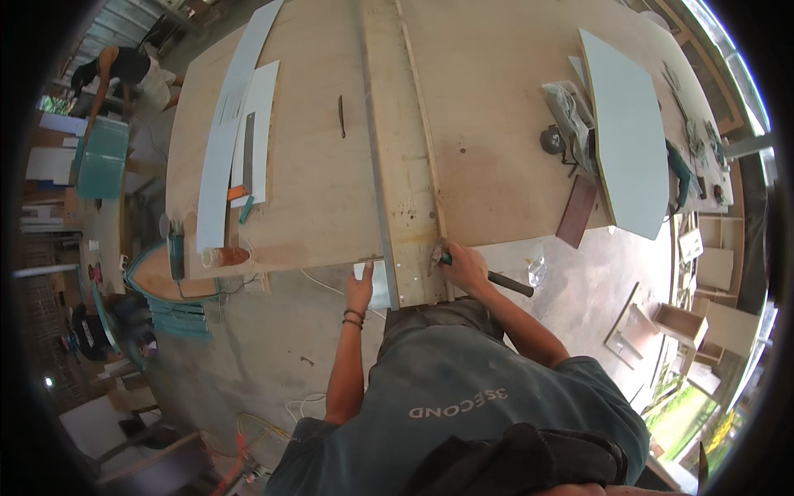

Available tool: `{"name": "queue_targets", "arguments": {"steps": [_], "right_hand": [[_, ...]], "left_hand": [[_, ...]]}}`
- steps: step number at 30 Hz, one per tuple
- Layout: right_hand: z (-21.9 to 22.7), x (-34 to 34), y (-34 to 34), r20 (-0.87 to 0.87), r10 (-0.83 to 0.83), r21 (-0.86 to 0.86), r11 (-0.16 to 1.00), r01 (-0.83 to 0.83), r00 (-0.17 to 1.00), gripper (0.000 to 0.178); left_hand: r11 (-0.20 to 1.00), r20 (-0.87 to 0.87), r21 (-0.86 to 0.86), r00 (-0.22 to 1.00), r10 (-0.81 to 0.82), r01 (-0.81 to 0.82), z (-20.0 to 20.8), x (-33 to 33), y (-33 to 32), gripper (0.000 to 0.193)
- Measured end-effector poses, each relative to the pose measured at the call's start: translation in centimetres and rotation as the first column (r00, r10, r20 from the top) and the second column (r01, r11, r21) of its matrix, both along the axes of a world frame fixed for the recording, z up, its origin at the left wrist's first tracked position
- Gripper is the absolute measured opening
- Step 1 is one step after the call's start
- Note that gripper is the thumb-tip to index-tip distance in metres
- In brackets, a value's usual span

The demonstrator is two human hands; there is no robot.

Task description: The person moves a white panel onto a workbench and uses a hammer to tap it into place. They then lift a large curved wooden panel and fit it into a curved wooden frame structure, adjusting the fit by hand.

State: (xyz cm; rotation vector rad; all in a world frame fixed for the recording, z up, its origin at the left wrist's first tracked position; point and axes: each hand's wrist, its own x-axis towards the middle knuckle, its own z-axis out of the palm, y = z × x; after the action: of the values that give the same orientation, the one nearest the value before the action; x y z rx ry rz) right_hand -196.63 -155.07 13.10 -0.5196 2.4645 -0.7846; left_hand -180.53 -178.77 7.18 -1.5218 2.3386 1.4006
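Observation:
My right hand [467, 264] grips a hammer [504, 283] by its black handle. The hammer's head rests at the near end of a thin wooden strip [422, 124]. That strip runs along a long pale plank [401, 165], which lies lengthwise on a big plywood table [314, 182]. My left hand [360, 288] holds the near edge of a white-grey panel end [379, 285] that sticks out just left of the plank, under a metal edge strip [374, 149].
Long white laminate strips [223, 140] and a handheld power tool [175, 248] lie at the table's left. A pale blue panel [633, 140], a dark board [576, 211] and a green drill [678, 178] lie at its right. Small wooden boxes [678, 322] stand on the floor. Another person [124, 74] bends over, far left.

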Motion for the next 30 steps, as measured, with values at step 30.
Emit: {"name": "queue_targets", "arguments": {"steps": [30], "right_hand": [[15.7,0.0,7.2,0.094,-0.163,-0.058,0.984,0.169,0.982,0.028]], "left_hand": [[0.617,-0.478,-0.446,0.411,-0.776,0.648,6.9,-10.2,21.8,0.047]]}}
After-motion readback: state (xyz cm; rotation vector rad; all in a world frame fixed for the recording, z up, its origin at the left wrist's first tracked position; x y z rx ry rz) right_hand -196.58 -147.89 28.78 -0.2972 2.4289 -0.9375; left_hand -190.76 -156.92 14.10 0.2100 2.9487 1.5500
